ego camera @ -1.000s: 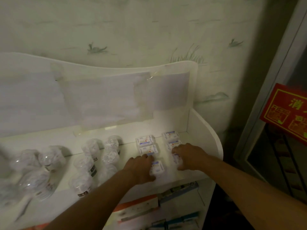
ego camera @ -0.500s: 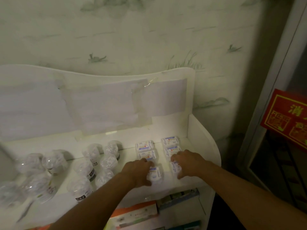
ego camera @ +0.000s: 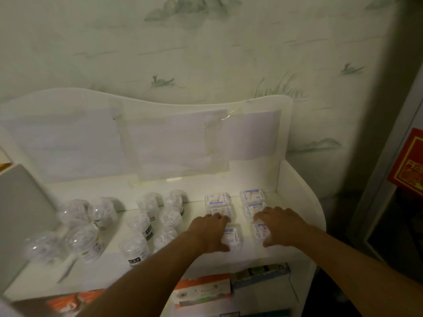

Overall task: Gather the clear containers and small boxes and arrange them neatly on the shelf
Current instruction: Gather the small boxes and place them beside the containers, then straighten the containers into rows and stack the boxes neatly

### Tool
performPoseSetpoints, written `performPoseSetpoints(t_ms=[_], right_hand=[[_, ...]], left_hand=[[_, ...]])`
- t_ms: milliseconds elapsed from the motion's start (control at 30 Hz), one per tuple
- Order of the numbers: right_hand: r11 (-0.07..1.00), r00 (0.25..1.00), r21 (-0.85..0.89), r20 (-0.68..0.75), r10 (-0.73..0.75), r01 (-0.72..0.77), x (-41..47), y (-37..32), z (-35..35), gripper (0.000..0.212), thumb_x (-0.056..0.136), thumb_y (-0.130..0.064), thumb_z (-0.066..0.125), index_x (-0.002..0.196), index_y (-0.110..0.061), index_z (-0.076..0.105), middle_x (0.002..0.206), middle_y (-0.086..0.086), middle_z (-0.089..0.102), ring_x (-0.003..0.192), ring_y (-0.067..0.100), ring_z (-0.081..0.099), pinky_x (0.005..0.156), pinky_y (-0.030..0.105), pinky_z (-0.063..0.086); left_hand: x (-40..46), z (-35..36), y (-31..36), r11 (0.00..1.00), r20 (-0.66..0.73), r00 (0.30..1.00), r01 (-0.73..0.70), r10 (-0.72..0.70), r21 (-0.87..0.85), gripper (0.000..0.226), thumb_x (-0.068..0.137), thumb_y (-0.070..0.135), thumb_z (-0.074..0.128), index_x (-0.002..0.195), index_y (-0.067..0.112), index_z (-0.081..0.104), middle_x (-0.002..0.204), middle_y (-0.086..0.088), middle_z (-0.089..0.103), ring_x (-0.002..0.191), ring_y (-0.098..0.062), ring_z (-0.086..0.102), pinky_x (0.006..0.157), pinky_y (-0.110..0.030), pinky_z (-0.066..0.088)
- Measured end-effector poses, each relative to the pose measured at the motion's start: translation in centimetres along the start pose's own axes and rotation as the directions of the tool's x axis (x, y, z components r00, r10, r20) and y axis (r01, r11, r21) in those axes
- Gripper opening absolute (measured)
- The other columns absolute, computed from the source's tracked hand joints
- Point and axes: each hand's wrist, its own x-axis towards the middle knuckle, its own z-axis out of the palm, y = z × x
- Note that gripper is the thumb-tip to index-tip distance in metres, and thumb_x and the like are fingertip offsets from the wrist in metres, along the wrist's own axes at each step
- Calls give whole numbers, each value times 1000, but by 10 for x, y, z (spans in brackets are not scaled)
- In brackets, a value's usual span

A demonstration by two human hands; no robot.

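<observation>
- I am seeing both hands lying palm-down on the top board of the white shelf (ego camera: 295, 177), near its right end.
- My left hand (ego camera: 211, 229) is curling its grip round the nearest small box of the left column (ego camera: 231, 234), thumb on the near side and fingertips at the far edge.
- My right hand (ego camera: 280, 225) is clamping its grip on the nearest small box of the right column (ego camera: 261, 231), thumb pressing at the front.
- Just beyond the left fingers, two more boxes (ego camera: 217, 199) are sitting in line; beyond the right fingers, another pair (ego camera: 251, 195) is running back toward the shelf's rear panel.
- To the left of the left grip, the clear containers (ego camera: 135, 247) are standing in loose rows, some blurred.
- Below both grips, on the lower shelf, coloured cartons (ego camera: 202, 291) are showing.
- Taped paper sheets (ego camera: 171, 143) are hanging on the back panel, well beyond both hands.
</observation>
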Motion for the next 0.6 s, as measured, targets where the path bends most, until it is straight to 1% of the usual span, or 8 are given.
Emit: performPoseSetpoints(t_ms=[100,167,267,367,467,600], right_hand=[[996,1000,84,6,22,-23,-3,-1,-8,59,85,-55,59,137,-30,42,138,-3,48,116,17,52,94,31,45],[993,999,107,-9,43,-42,-1,-2,-15,55,87,-55,57,135,-32,44,139,-5,48,119,15,51,95,30,43],[993,998,102,-30,59,-56,3,-9,-35,58,87,-54,57,139,-34,39,143,-7,45,127,15,47,103,30,41],[996,995,79,-87,54,-47,13,-26,-64,62,87,-51,59,141,-33,35,138,-4,51,122,16,52,99,31,45],[996,989,89,-147,8,5,30,-57,-88,60,87,-51,58,140,-33,35,133,-4,54,119,17,54,97,33,46],[989,970,84,-219,-104,125,54,-118,-104,57,89,-50,55,141,-35,37,138,-6,52,124,18,51,101,35,44]], left_hand=[[-4,-14,-5,1000,-36,999,-6,6,5,66,89,50,58,145,24,34,144,-5,46,125,-24,49,100,-40,43],[-12,-27,-10,1000,-29,999,-13,14,27,60,92,49,53,145,25,36,145,-4,46,126,-25,49,100,-41,43],[-26,-50,-27,996,-57,998,-14,19,87,57,94,45,51,146,26,36,147,-3,44,128,-26,48,102,-42,42],[-45,-69,-56,998,-136,990,33,-24,61,56,94,40,52,146,27,35,150,0,41,131,-24,44,106,-40,40],[-70,-75,-87,995,-137,988,78,-68,66,58,93,39,52,147,27,32,152,1,37,134,-22,42,107,-39,39],[-113,-68,-132,982,-137,977,175,-165,72,56,93,43,52,145,30,34,151,3,39,133,-20,43,106,-38,39]])
